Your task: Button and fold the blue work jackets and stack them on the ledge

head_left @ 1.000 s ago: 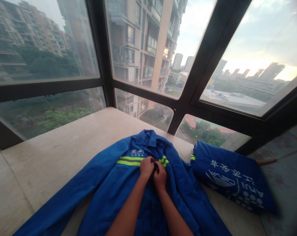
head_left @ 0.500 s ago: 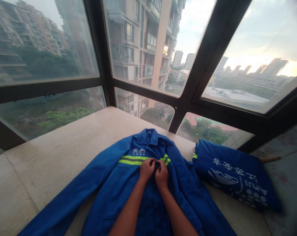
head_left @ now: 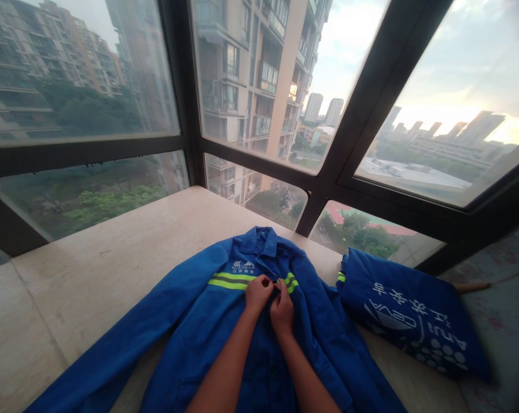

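A blue work jacket (head_left: 199,338) with yellow-green reflective stripes lies front up on the pale stone ledge, collar toward the window and sleeves spread to both sides. At its front opening, level with the chest stripe, my left hand (head_left: 259,291) pinches the fabric edge with thumb and forefinger. Close beside it, my right hand (head_left: 282,310) is closed on the other side of the opening, fingertips almost meeting those of the left. Whatever small part sits between the fingertips, such as a button, is too small to make out.
A folded blue garment (head_left: 408,312) with white lettering rests at the right, touching the jacket's sleeve side. Behind it a wooden stick end (head_left: 472,287) pokes out. Dark window frames (head_left: 259,166) enclose the stone ledge (head_left: 156,229) at the back.
My right hand has turned slightly and its fingertips have shifted a little up at the opening. My left hand stays pinched at nearly the same spot. The view has moved slightly.
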A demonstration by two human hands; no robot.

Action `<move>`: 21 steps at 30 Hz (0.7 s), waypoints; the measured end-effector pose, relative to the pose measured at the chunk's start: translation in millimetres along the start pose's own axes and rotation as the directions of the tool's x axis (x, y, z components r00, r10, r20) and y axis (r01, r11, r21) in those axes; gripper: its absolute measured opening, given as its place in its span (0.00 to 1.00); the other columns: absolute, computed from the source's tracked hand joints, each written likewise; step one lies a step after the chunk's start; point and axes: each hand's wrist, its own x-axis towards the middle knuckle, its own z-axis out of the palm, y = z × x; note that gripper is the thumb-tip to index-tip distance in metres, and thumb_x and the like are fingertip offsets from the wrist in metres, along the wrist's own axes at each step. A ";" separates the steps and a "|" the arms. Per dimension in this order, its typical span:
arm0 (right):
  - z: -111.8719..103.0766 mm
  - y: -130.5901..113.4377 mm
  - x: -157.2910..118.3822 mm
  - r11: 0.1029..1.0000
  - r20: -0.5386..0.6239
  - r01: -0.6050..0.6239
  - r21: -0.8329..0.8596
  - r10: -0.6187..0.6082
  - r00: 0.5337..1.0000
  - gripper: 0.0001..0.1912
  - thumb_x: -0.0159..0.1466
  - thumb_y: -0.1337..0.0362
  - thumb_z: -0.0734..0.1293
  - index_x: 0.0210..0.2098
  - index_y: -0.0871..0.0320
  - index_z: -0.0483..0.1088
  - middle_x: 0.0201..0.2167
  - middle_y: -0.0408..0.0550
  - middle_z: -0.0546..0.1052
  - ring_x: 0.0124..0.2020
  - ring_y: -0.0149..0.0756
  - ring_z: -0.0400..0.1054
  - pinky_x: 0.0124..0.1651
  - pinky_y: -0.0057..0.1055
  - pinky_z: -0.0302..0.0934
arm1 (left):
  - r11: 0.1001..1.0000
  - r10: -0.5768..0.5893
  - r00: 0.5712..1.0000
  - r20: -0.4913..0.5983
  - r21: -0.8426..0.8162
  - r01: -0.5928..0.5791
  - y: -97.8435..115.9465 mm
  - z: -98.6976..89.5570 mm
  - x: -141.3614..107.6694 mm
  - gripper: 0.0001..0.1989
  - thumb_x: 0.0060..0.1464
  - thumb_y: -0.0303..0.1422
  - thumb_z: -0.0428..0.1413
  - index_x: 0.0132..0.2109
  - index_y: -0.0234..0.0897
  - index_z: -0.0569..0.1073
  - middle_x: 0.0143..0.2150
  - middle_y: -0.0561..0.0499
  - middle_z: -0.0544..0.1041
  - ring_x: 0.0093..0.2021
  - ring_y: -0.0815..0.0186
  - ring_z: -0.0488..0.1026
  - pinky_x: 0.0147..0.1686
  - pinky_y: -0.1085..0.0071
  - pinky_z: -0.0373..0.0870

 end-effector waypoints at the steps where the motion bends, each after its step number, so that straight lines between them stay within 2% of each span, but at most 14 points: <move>1: -0.2 -0.1 0.0 1.000 0.002 0.003 -0.006 -0.003 1.000 0.28 0.61 0.72 0.54 0.59 0.60 0.67 0.50 0.55 0.78 0.53 0.42 0.72 0.57 0.41 0.65 | 1.000 -0.011 1.000 -0.004 0.000 0.011 0.0 0.3 0.4 0.06 0.55 0.34 0.58 0.34 0.38 0.78 0.32 0.51 0.81 0.33 0.67 0.75 0.30 0.74 0.60; 12: -2.2 -5.4 -0.1 0.999 -0.008 -0.003 -0.047 0.003 1.000 0.26 0.61 0.73 0.55 0.56 0.62 0.70 0.49 0.55 0.78 0.53 0.41 0.71 0.58 0.40 0.63 | 0.994 -0.081 0.997 0.006 -0.071 0.081 -8.2 2.6 11.6 0.03 0.50 0.29 0.60 0.30 0.35 0.77 0.30 0.51 0.80 0.31 0.68 0.75 0.30 0.76 0.62; 21: -2.0 -7.0 2.7 0.997 -0.005 -0.038 -0.065 0.038 0.999 0.24 0.63 0.72 0.54 0.55 0.62 0.69 0.49 0.56 0.78 0.53 0.41 0.71 0.57 0.39 0.63 | 0.986 -0.028 1.000 -0.010 -0.162 0.026 -18.9 7.4 12.6 0.01 0.47 0.28 0.60 0.30 0.36 0.75 0.29 0.52 0.79 0.31 0.68 0.74 0.32 0.74 0.65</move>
